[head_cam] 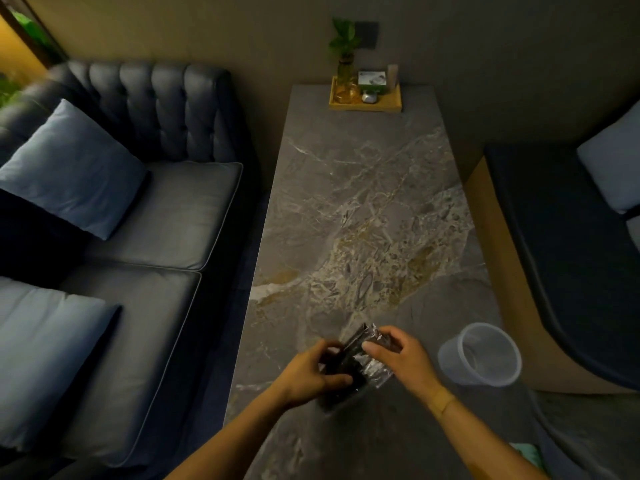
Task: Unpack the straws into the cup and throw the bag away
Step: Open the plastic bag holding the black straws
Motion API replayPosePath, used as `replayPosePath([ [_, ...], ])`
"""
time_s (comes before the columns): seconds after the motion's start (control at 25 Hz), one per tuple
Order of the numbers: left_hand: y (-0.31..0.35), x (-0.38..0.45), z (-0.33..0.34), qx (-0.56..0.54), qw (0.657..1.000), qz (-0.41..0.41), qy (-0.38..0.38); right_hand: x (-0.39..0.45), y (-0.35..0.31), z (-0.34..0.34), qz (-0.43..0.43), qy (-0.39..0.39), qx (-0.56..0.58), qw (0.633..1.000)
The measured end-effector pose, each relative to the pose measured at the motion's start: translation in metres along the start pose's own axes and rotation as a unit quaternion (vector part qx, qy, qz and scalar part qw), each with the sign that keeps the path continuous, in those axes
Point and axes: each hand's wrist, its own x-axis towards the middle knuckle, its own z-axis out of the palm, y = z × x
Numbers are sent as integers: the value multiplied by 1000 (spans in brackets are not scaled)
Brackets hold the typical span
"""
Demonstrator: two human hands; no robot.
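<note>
A clear crinkled plastic bag of dark straws [360, 362] is held just above the near part of the marble table [363, 209]. My left hand [311, 372] grips its lower left side, fingers closed around it. My right hand [398, 351] pinches the bag's upper right edge. A clear plastic cup [481, 355] stands upright and empty on the table, to the right of my right hand and apart from it. How many straws are in the bag is hidden by my fingers.
A wooden tray [365, 103] with a plant in a vase and small items sits at the table's far end. A dark sofa [145, 216] with blue pillows runs along the left. Another seat [568, 244] with a pillow is on the right.
</note>
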Motion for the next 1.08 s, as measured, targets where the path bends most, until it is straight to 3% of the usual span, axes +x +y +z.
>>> replayPosePath([
  [0.28,12,-13,45,-47,997,53,31,-21,0,-10,15,-110,-149,983],
  [0.48,7,-13,59,-158,984,4,81,-47,11,-14,77,-115,78,987],
  [0.72,9,-17,74,-202,976,-52,61,-69,32,-5,115,-67,159,978],
  [0.8,10,-19,76,-155,984,-24,85,-67,31,-7,114,-65,148,980],
  [0.88,6,-26,73,9,989,52,139,-64,32,-10,121,-64,139,981],
  [1.0,1,-29,67,308,909,223,168,-62,36,-9,131,-64,135,980],
  [1.08,4,-27,68,373,876,260,159,-62,37,-4,129,-66,136,980],
])
